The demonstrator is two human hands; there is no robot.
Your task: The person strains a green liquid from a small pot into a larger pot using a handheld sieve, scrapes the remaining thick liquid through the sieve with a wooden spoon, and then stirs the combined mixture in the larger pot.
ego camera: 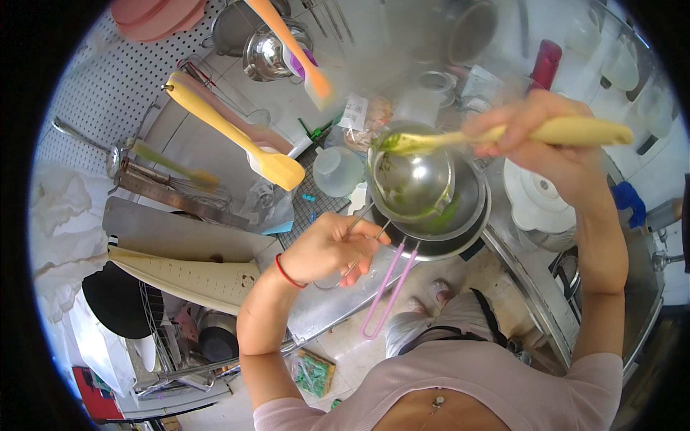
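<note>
My left hand (334, 245) grips the bare wire handle of a small stainless steel melting bowl (414, 180), tilted with its inside towards me. Green smears line the bowl's inner wall. In my right hand (547, 143) is a yellow silicone spatula (587, 131); its blurred head, coated in green, is at the small bowl's upper left rim. Below sits a larger metal bowl (470, 196) with a pink-coated wire handle (385, 293) and a green patch inside. That bowl rests in a dark, pale-rimmed pan or pot (447, 249).
A second yellow spatula (232, 132) and an orange one (294, 46) hang at upper left. Near the bowls are a translucent round container (337, 171) and packaged goods (372, 116). A white lidded vessel (539, 196) stands right. A cream rolled mat (183, 280) lies left.
</note>
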